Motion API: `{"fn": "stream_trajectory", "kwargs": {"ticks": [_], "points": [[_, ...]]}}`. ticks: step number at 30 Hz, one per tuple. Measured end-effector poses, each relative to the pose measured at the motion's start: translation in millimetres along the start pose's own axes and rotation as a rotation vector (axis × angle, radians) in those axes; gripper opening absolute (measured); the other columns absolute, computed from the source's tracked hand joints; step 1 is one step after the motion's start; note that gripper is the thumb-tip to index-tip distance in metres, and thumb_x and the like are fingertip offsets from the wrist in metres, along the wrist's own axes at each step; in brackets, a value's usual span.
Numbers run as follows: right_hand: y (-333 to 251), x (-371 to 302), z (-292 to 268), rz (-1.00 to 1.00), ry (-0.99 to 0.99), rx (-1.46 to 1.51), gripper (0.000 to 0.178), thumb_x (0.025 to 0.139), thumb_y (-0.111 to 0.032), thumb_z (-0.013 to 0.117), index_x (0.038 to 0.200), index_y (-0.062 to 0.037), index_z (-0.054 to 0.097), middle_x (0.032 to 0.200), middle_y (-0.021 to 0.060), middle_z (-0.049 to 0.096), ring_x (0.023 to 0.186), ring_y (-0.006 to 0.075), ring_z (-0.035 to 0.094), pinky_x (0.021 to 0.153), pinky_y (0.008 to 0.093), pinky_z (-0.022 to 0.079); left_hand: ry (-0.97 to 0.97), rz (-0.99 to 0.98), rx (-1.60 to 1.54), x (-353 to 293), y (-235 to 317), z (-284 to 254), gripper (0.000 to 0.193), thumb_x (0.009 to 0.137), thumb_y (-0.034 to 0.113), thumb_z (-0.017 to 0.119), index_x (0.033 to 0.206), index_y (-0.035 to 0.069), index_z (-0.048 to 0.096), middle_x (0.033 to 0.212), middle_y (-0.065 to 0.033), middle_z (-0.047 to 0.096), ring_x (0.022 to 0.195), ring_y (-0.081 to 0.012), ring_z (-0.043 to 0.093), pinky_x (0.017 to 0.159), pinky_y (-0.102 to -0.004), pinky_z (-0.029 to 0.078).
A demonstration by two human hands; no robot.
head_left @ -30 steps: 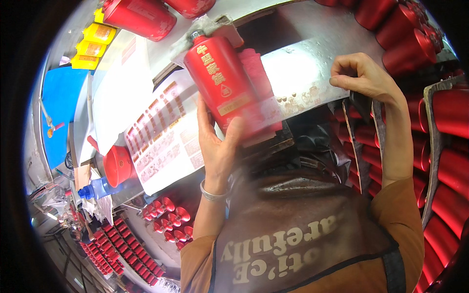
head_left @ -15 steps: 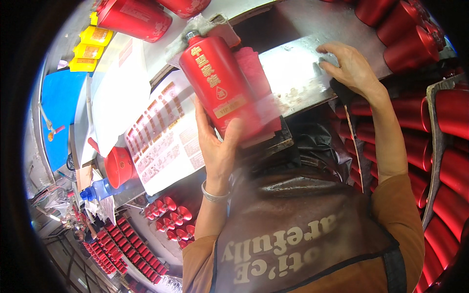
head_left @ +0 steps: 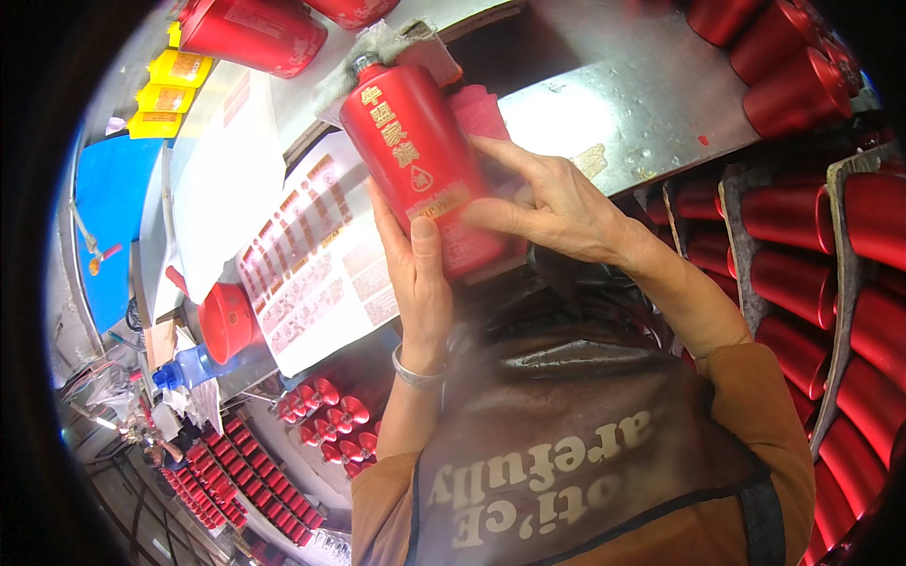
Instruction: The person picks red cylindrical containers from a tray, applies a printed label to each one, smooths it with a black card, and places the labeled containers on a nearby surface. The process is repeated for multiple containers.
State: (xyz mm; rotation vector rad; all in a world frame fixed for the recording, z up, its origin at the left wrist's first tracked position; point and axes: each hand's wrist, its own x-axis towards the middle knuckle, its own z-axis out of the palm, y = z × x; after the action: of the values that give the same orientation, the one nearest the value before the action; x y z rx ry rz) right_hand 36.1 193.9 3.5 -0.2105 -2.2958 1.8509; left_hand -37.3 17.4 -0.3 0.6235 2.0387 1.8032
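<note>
A red bottle [head_left: 401,118] with gold lettering lies tilted, its dark neck pointing up and left against a grey padded rest [head_left: 429,57]. My left hand [head_left: 420,283] grips its lower left side, thumb on the front beside a small gold label [head_left: 439,205]. At the lower right side, my right hand [head_left: 552,203] has its fingers along the edge and its slightly blurred thumb over the front, near that label. Pink cloth [head_left: 479,108] shows behind the bottle. Left of the bottle lies a printed sheet [head_left: 311,255] with rows of gold and brown strips.
A wet metal worktop [head_left: 651,104] runs to the right. Red bottles stand at its far right [head_left: 797,94] and upper left [head_left: 250,33]; more fill racks on my right [head_left: 793,269]. A red bucket [head_left: 229,321], blue plastic bottle [head_left: 193,366] and yellow boxes [head_left: 179,68] sit left.
My right hand has come left from above the worktop, where it had something small and clear at its fingers, onto the bottle. The left hand and bottle have barely shifted.
</note>
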Motion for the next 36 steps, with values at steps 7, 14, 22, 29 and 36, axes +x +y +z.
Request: {"fn": "stream_trajectory", "kwargs": {"ticks": [7,14,22,29,36], "points": [[5.4,-0.7,-0.2,-0.028,0.007,0.027,0.082,0.091,-0.053,0.07,0.142,0.0071,0.047,0.118,0.03,0.066,0.107,0.0382,0.067,0.09,0.0406,0.052,-0.027,0.038,0.031,-0.8,-4.8,-2.7,0.09,0.104,0.049,0.05,0.159,-0.006,0.005,0.166,-0.0225,0.014,0.153,-0.0291,0.017,0.123,-0.0393,0.014],[10.6,-1.3,1.7,-0.039,0.031,0.002,0.082,0.091,-0.054,0.068,0.141,0.0081,0.049,0.111,0.03,0.068,0.098,0.0364,0.07,0.084,0.0399,0.053,-0.041,0.043,0.011,-0.9,-4.4,-3.4,0.091,0.104,0.05,0.05,0.159,-0.006,0.005,0.165,-0.022,0.015,0.153,-0.0287,0.018,0.123,-0.0395,0.015],[12.2,3.2,1.0,-0.08,0.063,-0.066,0.072,0.093,-0.047,0.07,0.137,0.0073,0.053,0.105,0.0281,0.069,0.084,0.0314,0.07,0.076,0.0387,0.053,0.022,0.087,0.053,0.4,-7.9,-1.1,0.08,0.105,0.054,0.045,0.159,0.0,0.02,0.151,-0.0172,0.041,0.136,-0.0239,0.045,0.113,-0.0374,0.037],[-5.9,-45.9,10.6,-0.219,0.363,-0.256,0.043,0.093,-0.015,0.067,0.132,0.0013,0.059,0.123,0.0197,0.066,0.091,0.0269,0.066,0.078,0.034,0.054,-0.012,0.037,0.034,-1.1,-6.2,-3.4,0.087,0.104,0.049,0.049,0.159,-0.006,0.008,0.165,-0.0212,0.017,0.152,-0.0281,0.019,0.123,-0.0394,0.015],[4.7,-69.7,36.1,-0.224,0.292,-0.386,0.057,0.092,-0.025,0.071,0.135,0.0087,0.053,0.131,0.0272,0.061,0.111,0.0389,0.066,0.086,0.0413,0.058,-0.011,0.034,-0.006,-0.5,-6.6,-1.5,0.086,0.105,0.048,0.049,0.159,-0.006,0.009,0.165,-0.0216,0.018,0.152,-0.0284,0.019,0.123,-0.0393,0.015]]}}
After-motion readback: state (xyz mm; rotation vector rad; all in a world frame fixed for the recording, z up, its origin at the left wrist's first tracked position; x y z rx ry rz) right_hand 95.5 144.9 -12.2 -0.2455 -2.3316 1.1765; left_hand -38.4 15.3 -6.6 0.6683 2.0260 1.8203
